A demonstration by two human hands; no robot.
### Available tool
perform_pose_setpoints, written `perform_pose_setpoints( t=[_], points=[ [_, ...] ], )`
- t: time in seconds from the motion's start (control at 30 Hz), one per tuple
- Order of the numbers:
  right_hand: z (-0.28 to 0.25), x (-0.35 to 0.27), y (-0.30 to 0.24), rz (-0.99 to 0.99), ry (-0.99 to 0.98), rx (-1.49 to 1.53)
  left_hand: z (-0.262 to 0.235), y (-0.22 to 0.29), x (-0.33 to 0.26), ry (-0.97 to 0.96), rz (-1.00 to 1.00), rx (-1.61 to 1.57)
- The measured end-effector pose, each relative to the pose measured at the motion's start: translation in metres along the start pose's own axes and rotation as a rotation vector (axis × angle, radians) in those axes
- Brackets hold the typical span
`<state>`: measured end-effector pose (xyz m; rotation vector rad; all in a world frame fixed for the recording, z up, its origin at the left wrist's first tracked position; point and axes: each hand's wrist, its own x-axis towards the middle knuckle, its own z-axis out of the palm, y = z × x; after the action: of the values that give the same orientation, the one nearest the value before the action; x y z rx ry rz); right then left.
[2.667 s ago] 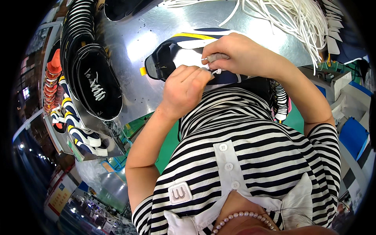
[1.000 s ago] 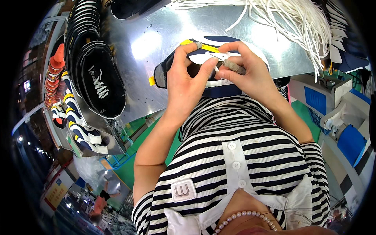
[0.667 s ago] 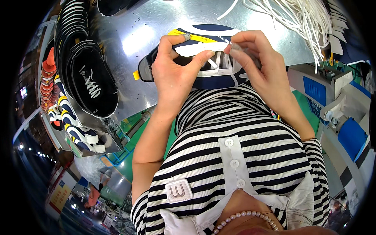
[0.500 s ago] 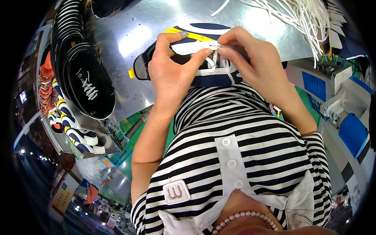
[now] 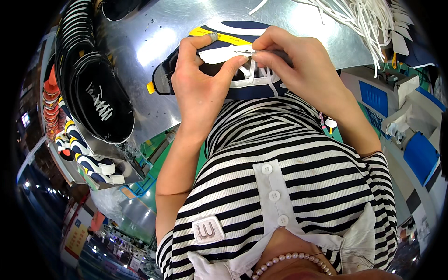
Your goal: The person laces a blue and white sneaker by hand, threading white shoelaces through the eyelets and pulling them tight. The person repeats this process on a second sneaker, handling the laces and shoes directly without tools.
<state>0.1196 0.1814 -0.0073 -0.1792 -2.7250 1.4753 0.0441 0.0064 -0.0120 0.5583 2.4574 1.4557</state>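
Note:
A navy, white and yellow shoe upper (image 5: 219, 32) lies on its side near the table's front edge, a yellow tab at its left end. My left hand (image 5: 200, 81) grips it, thumb and fingers on either side of its white eyelet strip (image 5: 217, 54). The forefinger has a grey wrap on its tip. My right hand (image 5: 303, 63) is closed in a pinch at the strip's right end, on a white shoelace (image 5: 252, 70) that runs down across the opening. The lace's very tip is too small to make out. My two thumbs are close together.
Nested black shoe uppers (image 5: 102, 102) stand in a row on the left. Below them sit several white, navy and yellow shoes (image 5: 95, 163). Loose white laces (image 5: 354, 28) spread across the metal table (image 5: 154, 21) at the far right. Grey and blue equipment (image 5: 415, 107) stands beyond, on the right.
Both hands and the shoe upper have shifted slightly left and away from me. My right fingertips remain pinched at the eyelet strip, and the lace below them has changed shape.

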Motion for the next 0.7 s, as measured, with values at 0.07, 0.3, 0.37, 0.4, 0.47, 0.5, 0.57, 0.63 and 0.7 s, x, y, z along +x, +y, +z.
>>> perform_pose_setpoints(
  t=[0.07, 0.3, 0.37, 0.4, 0.47, 0.5, 0.57, 0.63, 0.7],
  points=[
    [0.001, 0.003, -0.001, -0.048, -0.015, -0.107, 0.001, -0.001, 0.000, 0.011, -0.011, -0.052],
    [0.027, 0.026, -0.003, -0.282, 0.067, -0.448, 0.009, -0.015, -0.005, -0.008, 0.060, -0.076],
    [0.038, 0.033, -0.003, -0.278, 0.115, -0.438, 0.003, -0.003, 0.002, 0.042, -0.048, -0.127],
    [0.033, 0.034, -0.006, -0.221, 0.102, -0.443, 0.000, -0.011, 0.006, 0.010, -0.080, -0.177],
    [0.014, 0.032, -0.008, -0.168, 0.088, -0.404, 0.003, -0.004, 0.012, 0.013, -0.154, -0.417],
    [0.001, 0.026, -0.006, -0.165, 0.088, -0.365, 0.002, -0.002, 0.013, 0.014, -0.190, -0.538],
    [-0.019, 0.014, -0.004, -0.019, 0.048, -0.256, -0.003, -0.006, 0.017, 0.008, -0.180, -0.511],
    [-0.028, 0.008, 0.004, 0.093, 0.102, -0.099, -0.002, -0.007, 0.021, 0.045, -0.154, -0.402],
    [-0.015, 0.008, 0.017, 0.065, 0.184, -0.069, 0.006, -0.007, 0.025, 0.024, -0.131, -0.331]
  ],
)
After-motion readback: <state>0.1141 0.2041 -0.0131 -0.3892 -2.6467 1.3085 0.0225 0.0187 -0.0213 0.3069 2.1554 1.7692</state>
